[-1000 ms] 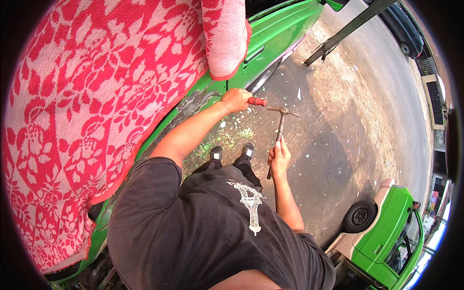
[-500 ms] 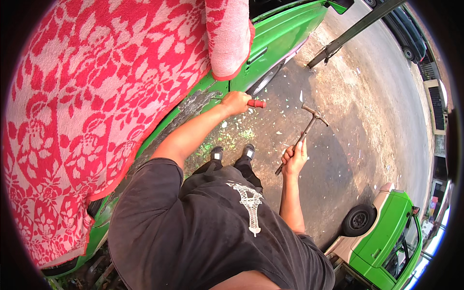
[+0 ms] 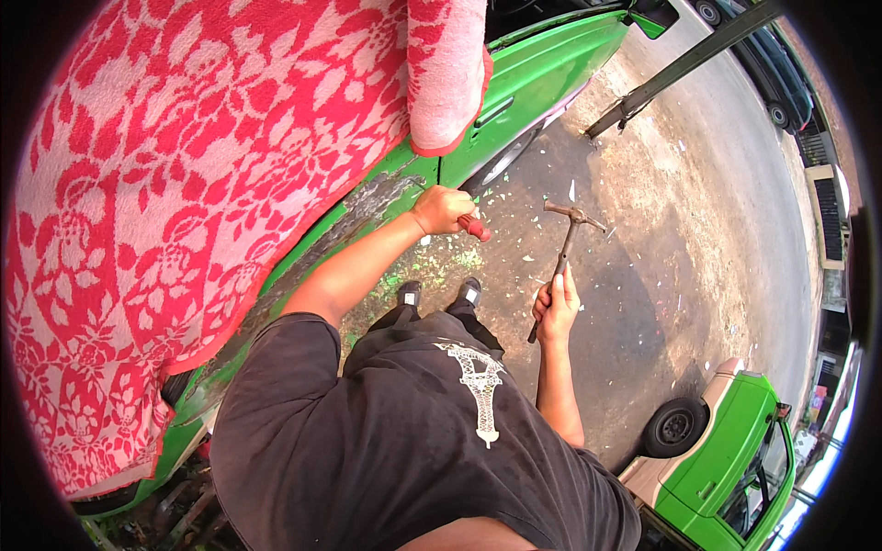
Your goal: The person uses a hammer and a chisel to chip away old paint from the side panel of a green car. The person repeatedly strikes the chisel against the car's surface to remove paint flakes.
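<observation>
My left hand [image 3: 442, 210] is wrapped round a red-handled screwdriver [image 3: 475, 229], close against the side of a green car [image 3: 542, 78]. The handle's end sticks out toward the right, while the shaft is hidden behind the hand now. Just left of that hand, a scraped grey patch [image 3: 372, 204] runs along the car's panel. My right hand [image 3: 557, 308] grips a hammer [image 3: 565, 253] by its long, dark handle. The hammer's narrow, rusty head [image 3: 575, 215] points up, a short way right of the screwdriver and apart from it.
A red and pink floral blanket [image 3: 220, 184] drapes over the car. Green and white chips [image 3: 441, 260] litter the ground by my shoes [image 3: 469, 292]. A post [image 3: 680, 69] leans at the upper right. Another green vehicle [image 3: 726, 450] with a dark wheel [image 3: 675, 427] stands at the lower right.
The hammer has swung left, its head coming nearer the screwdriver. My left hand has dropped slightly, and the screwdriver's handle now tilts more downward; its thin shaft no longer shows.
</observation>
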Tool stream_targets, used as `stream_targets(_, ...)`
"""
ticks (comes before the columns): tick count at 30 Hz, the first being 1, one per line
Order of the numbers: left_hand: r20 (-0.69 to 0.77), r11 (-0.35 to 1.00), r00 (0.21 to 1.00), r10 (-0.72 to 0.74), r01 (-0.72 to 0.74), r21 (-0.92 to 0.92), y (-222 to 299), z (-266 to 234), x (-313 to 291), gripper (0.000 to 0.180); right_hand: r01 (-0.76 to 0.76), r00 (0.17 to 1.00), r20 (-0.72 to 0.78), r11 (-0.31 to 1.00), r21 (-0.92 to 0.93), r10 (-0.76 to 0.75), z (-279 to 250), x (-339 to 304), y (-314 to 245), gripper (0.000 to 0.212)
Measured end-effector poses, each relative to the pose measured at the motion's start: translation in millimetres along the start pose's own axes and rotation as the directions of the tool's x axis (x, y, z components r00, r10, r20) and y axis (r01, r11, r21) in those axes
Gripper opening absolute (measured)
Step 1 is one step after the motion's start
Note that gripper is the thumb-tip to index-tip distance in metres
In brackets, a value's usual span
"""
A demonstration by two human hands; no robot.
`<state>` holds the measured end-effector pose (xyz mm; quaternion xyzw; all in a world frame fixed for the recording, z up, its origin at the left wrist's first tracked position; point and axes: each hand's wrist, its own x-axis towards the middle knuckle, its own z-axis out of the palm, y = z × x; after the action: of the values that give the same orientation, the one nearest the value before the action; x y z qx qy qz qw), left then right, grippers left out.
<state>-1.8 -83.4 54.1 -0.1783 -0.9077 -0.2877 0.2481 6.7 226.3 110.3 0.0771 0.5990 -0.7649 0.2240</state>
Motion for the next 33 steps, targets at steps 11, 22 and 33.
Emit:
stream_targets(11,-0.039,0.996,0.995,-0.088,0.088,0.008,-3,4,2,0.017,0.065,0.994,0.105,0.975,-0.211,-0.043,2,-3,0,0.047)
stream_targets(22,-0.109,0.975,0.97,-0.219,0.221,-0.002,-14,6,12,0.02,0.662,0.739,0.351,0.527,-0.533,-0.575,10,15,26,0.041)
stream_targets(33,-0.113,0.979,0.973,-0.201,0.195,-0.06,5,-6,-5,0.039,0.437,0.898,0.224,0.822,-0.366,-0.378,-26,25,-4,0.044)
